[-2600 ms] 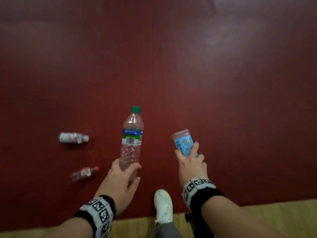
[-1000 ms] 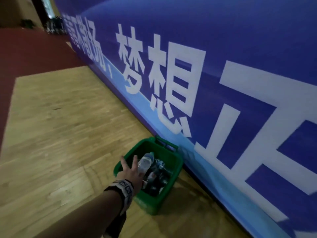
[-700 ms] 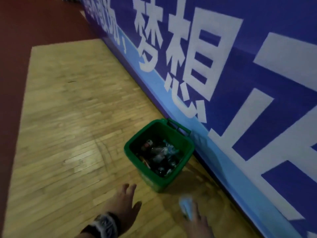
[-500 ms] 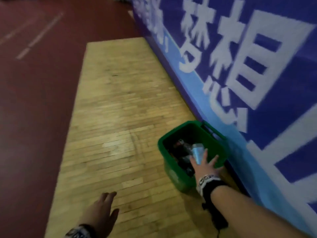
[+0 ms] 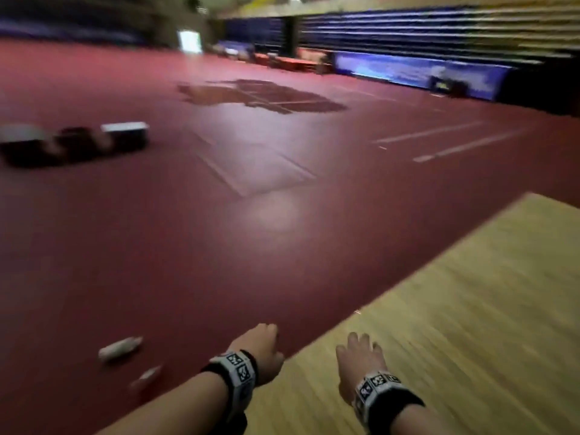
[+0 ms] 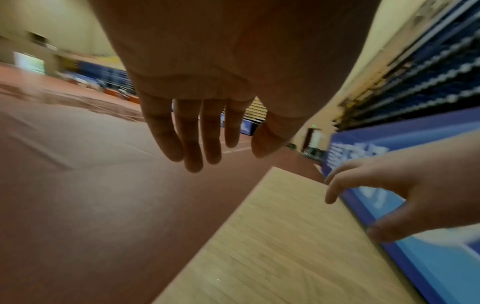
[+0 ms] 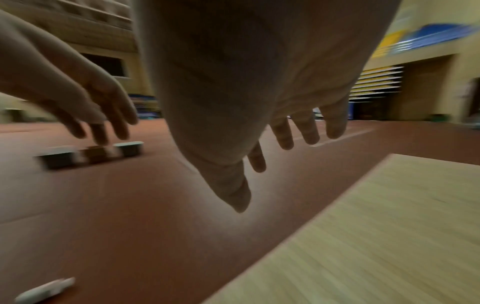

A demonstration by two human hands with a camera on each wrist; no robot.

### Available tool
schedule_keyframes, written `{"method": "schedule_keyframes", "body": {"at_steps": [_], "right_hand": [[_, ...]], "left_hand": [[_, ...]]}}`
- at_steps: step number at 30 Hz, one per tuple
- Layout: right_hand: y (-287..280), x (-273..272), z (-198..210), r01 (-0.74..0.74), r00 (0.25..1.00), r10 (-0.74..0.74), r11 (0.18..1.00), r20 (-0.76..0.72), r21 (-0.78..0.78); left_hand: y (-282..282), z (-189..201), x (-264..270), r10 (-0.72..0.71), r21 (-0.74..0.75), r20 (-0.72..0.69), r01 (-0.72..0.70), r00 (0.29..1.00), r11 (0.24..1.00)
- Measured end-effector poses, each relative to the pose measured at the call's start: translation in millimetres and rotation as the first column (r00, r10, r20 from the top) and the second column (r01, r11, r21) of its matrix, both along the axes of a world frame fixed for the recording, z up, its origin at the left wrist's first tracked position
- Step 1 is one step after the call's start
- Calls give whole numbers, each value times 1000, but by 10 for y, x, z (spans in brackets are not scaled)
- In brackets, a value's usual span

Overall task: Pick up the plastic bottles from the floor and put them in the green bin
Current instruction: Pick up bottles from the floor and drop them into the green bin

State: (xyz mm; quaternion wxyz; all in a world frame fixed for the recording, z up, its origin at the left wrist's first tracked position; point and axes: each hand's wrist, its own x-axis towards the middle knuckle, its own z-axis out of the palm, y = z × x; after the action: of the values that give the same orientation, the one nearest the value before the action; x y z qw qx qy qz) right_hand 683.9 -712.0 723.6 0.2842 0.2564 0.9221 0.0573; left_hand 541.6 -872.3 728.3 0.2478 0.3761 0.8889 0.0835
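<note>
Two small plastic bottles lie on the red floor at lower left: a pale one [image 5: 119, 349] and a smaller one [image 5: 146, 376] nearer me. The pale bottle [image 7: 45, 291] also shows at the bottom left of the right wrist view. My left hand [image 5: 260, 350] hangs empty over the red floor's edge, right of the bottles, its fingers [image 6: 192, 142] straight and loose. My right hand [image 5: 359, 356] is empty above the wooden strip, its fingers [image 7: 306, 129] spread and relaxed. The green bin is out of sight. All views are motion-blurred.
A wooden floor strip [image 5: 455, 309] runs along the right beside the red court floor [image 5: 219, 230]. Dark low boxes [image 5: 72, 142] sit on the red floor at far left. A blue banner wall [image 6: 428, 205] borders the wood. Seating stands [image 5: 439, 36] rise far behind.
My right hand has let go of the blue-labelled bottle at the green bin. The view has swung away from the bin to the open court, and both hands are now empty.
</note>
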Motion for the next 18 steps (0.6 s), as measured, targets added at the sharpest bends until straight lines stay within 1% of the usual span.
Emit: {"method": "schedule_keyframes", "body": {"at_steps": [2, 3, 5, 8, 10, 11, 14, 18], "right_hand": [[-529, -650, 14, -154, 988, 155, 988, -21, 25], [-904, -1082, -17, -233, 972, 234, 972, -27, 25], [-1530, -1720, -143, -364, 930, 367, 930, -37, 57], [-2379, -2448, -278, -494, 868, 495, 868, -36, 43], [-2884, -2873, -388, -571, 820, 571, 821, -24, 29], [-3105, -3064, -427, -605, 796, 605, 796, -12, 18], [-3553, -3549, -561, -677, 736, 677, 736, 13, 12], [-3885, -4249, -907, -735, 676, 733, 678, 77, 2]], "left_hand": [[-792, -61, -444, 129, -22, 9, -129, 992, 991], [-1362, -123, -695, 220, -31, 7, -220, 975, 975], [-2327, -238, -1025, 342, -87, 3, -340, 940, 936], [-3453, -358, -1413, 479, -167, -13, -474, 878, 864], [-4013, -424, -1646, 550, -210, -16, -540, 835, 815], [-4220, -440, -1759, 578, -220, -19, -568, 816, 793], [-4612, -532, -2074, 637, -245, -16, -621, 770, 745], [-4858, -756, -2529, 685, -288, 10, -654, 728, 699]]}}
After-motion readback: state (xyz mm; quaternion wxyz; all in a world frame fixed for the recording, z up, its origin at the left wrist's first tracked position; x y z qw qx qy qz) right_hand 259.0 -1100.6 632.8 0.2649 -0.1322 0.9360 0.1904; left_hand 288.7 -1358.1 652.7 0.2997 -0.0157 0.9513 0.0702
